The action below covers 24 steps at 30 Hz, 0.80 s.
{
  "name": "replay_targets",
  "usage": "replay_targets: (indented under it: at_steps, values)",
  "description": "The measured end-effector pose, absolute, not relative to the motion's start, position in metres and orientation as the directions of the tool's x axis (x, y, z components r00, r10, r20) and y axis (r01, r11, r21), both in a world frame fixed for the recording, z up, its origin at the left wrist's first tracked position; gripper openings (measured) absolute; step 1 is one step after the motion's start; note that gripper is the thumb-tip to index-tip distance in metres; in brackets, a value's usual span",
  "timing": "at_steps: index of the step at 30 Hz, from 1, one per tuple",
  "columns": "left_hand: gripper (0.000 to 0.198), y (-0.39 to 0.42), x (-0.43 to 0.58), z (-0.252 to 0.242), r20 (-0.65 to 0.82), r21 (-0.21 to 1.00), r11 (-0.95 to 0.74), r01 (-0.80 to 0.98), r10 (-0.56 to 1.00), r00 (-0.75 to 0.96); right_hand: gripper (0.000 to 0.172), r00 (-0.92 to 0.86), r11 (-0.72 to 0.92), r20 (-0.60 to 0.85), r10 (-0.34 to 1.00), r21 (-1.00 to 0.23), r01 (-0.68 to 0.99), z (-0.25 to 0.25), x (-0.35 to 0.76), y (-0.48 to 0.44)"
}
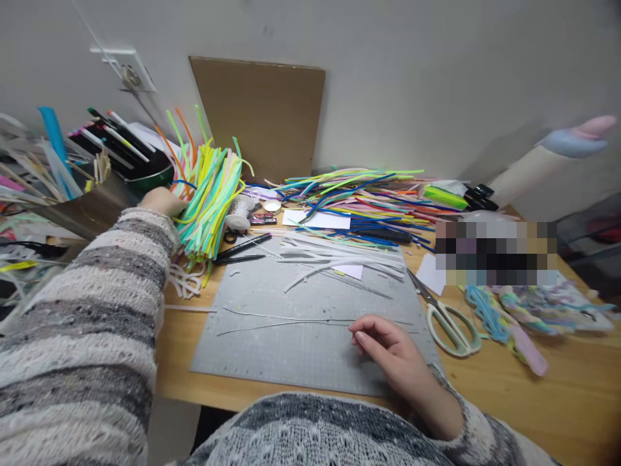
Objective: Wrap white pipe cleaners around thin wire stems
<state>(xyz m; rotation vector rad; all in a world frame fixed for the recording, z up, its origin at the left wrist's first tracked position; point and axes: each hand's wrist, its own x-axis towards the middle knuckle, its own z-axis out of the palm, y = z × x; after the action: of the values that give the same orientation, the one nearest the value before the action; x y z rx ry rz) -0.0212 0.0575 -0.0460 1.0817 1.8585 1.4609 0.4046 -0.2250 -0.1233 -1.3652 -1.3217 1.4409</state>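
Observation:
My left hand (163, 202) reaches to the back left, against the side of an upright bundle of colourful pipe cleaners (209, 200). Its fingers are hidden behind the bundle, so I cannot see its grip. Over the right part of the grey cutting mat (262, 359) is my right hand (388, 353), its fingers curled and the thumb tip close to the index finger. Anything between those fingertips is too small to make out. Thin metal wires (291, 320) lie across the mat beside these fingertips. Farther back lie white pipe cleaners (339, 251) and black pens (245, 248).
Scissors (451, 327) lie right of the mat, near yarn-like pieces (485, 314). Loose coloured pipe cleaners (359, 194) spread along the wall below a brown board (262, 116). A pen holder (150, 175) and a metal container (82, 207) crowd the left. A spool (240, 210) stands behind the pens.

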Motion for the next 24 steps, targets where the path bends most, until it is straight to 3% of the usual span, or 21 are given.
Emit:
replay_targets:
  at_steps: [3, 8, 12, 15, 20, 22, 24]
  values:
    - [0.047, 0.055, -0.02, -0.04, 0.033, 0.888, 0.273, 0.371, 0.767, -0.641, 0.019, -0.164, -0.192, -0.214, 0.963, -0.972, 0.139, -0.124, 0.405, -0.223]
    - [0.049, 0.039, -0.028, -0.006, 0.287, 0.628, 0.406, 0.664, 0.672, -0.683, 0.019, -0.177, -0.169, -0.195, 0.965, -0.974, 0.151, -0.121, 0.405, -0.225]
    - [0.034, 0.021, -0.04, 0.022, 0.41, 0.632, 0.298, 0.715, 0.655, -0.635, 0.019, -0.189, -0.122, -0.156, 0.969, -0.975, 0.184, -0.119, 0.403, -0.228]
    - [0.02, 0.007, -0.042, 0.038, 0.523, 0.685, 0.125, 0.717, 0.602, -0.604, 0.019, -0.194, -0.079, -0.124, 0.973, -0.972, 0.224, -0.117, 0.402, -0.227]
    - [0.018, -0.016, -0.018, 0.07, 0.594, 0.786, -0.279, 0.551, 0.587, -0.55, 0.018, -0.204, -0.005, -0.061, 0.977, -0.964, 0.266, -0.12, 0.402, -0.223]
    - [0.015, -0.029, 0.003, 0.082, 0.526, 0.849, -0.387, 0.36, 0.678, -0.514, 0.017, -0.202, 0.011, -0.045, 0.978, -0.963, 0.268, -0.122, 0.402, -0.222]
    - [0.009, -0.047, 0.029, 0.088, 0.409, 0.912, -0.363, 0.188, 0.784, -0.468, 0.017, -0.201, 0.026, -0.027, 0.979, -0.965, 0.259, -0.124, 0.402, -0.221]
